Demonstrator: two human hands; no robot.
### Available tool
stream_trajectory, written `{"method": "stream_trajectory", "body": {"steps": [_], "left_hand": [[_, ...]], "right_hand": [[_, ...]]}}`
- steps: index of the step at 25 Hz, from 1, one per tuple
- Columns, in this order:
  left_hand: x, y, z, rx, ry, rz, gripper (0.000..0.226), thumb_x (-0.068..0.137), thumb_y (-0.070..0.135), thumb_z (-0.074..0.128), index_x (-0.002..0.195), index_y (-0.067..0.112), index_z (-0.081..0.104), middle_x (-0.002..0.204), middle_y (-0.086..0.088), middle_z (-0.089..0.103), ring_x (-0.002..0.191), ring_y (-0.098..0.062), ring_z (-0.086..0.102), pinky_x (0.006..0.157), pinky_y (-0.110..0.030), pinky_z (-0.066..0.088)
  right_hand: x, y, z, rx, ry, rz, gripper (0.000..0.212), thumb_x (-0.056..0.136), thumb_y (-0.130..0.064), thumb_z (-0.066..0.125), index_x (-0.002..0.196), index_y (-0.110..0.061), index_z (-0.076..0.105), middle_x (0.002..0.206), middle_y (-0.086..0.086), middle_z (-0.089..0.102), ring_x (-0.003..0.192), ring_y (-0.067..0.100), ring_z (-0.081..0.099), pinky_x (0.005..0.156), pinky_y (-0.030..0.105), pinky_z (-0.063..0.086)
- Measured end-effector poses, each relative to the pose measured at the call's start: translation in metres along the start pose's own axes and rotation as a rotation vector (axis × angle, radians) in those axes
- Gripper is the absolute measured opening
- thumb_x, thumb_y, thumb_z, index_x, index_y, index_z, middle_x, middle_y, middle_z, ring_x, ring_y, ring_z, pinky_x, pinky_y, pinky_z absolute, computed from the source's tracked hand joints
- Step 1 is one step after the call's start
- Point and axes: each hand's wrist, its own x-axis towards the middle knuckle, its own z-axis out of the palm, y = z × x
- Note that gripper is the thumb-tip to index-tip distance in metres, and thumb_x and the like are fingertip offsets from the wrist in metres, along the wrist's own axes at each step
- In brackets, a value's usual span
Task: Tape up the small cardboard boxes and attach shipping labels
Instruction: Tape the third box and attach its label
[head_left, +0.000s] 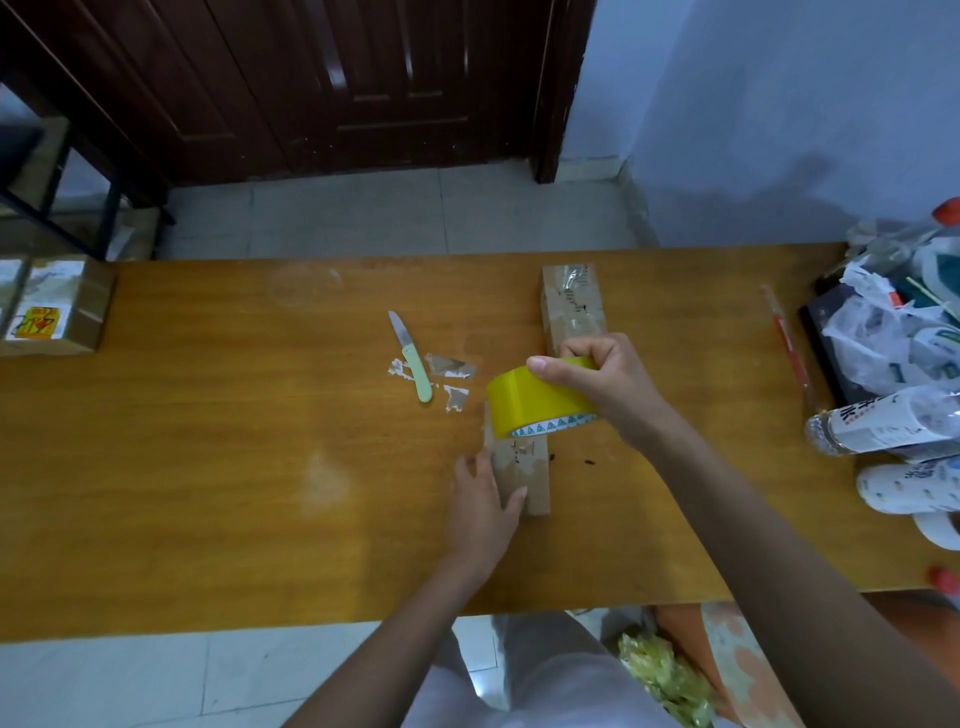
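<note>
**Yellow tape roll held over a small box on the desk**

The right hand grips a roll of yellow tape, fingers curled over its top and thumb across its face, above the far end of a small cardboard box. The left hand holds that box at its near end, thumb on top. A second taped box lies just behind the right hand. A green-handled knife rests to the left among scraps of torn tape. Labelled boxes sit at the left edge of the wooden desk; plastic bottles and crumpled bags crowd the right end.
</note>
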Motion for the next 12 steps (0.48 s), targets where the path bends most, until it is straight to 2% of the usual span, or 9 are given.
{"method": "stream_trajectory", "body": {"steps": [1, 3, 5, 7, 9, 12], "left_hand": [[0.004, 0.001, -0.008, -0.082, 0.001, 0.009, 0.063, 0.086, 0.032, 0.070, 0.140, 0.020, 0.039, 0.140, -0.003, 0.038, 0.129, -0.020, 0.041, 0.101, -0.033, 0.047], [0.013, 0.002, -0.030, -0.483, -0.036, 0.000, 0.045, 0.083, 0.010, 0.068, 0.123, 0.023, 0.050, 0.128, 0.000, 0.048, 0.124, -0.022, 0.047, 0.095, -0.033, 0.048], [0.020, 0.003, -0.051, -1.070, -0.183, -0.172, 0.043, 0.079, -0.003, 0.050, 0.117, 0.016, 0.054, 0.124, -0.009, 0.058, 0.119, -0.031, 0.055, 0.091, -0.035, 0.050], [0.025, 0.001, -0.065, -1.560, -0.324, -0.422, 0.046, 0.073, -0.003, 0.043, 0.118, 0.004, 0.052, 0.122, -0.021, 0.060, 0.111, -0.037, 0.060, 0.091, -0.042, 0.051], [0.031, -0.003, -0.072, -1.704, -0.337, -0.517, 0.036, 0.074, 0.008, 0.047, 0.109, 0.000, 0.055, 0.106, -0.021, 0.064, 0.098, -0.033, 0.062, 0.085, -0.040, 0.051], [0.041, -0.009, -0.077, -1.522, -0.277, -0.473, 0.010, 0.086, 0.011, 0.059, 0.094, 0.004, 0.056, 0.085, -0.009, 0.065, 0.079, -0.020, 0.064, 0.071, -0.028, 0.055]], "right_hand": [[0.000, 0.000, -0.001, 0.004, -0.010, 0.001, 0.046, 0.073, -0.044, 0.074, 0.049, -0.025, 0.040, 0.048, -0.010, 0.038, 0.045, 0.006, 0.039, 0.046, 0.016, 0.032], [0.000, -0.001, -0.001, 0.022, -0.029, 0.005, 0.045, 0.073, -0.043, 0.074, 0.049, -0.025, 0.040, 0.048, -0.011, 0.038, 0.045, 0.006, 0.040, 0.045, 0.016, 0.032], [0.001, -0.004, -0.002, 0.032, -0.032, 0.002, 0.045, 0.072, -0.044, 0.074, 0.051, -0.024, 0.040, 0.049, -0.008, 0.038, 0.046, 0.007, 0.039, 0.046, 0.018, 0.032], [0.001, -0.004, -0.003, 0.032, -0.031, -0.001, 0.046, 0.072, -0.044, 0.074, 0.051, -0.023, 0.039, 0.050, -0.007, 0.037, 0.046, 0.008, 0.038, 0.046, 0.019, 0.031], [0.000, -0.002, -0.006, 0.029, -0.018, 0.002, 0.046, 0.073, -0.043, 0.074, 0.051, -0.023, 0.038, 0.049, -0.008, 0.036, 0.046, 0.008, 0.038, 0.046, 0.019, 0.031], [-0.005, 0.006, -0.017, 0.023, 0.019, 0.020, 0.046, 0.072, -0.043, 0.074, 0.051, -0.021, 0.039, 0.049, -0.006, 0.037, 0.045, 0.008, 0.040, 0.046, 0.017, 0.034]]}}
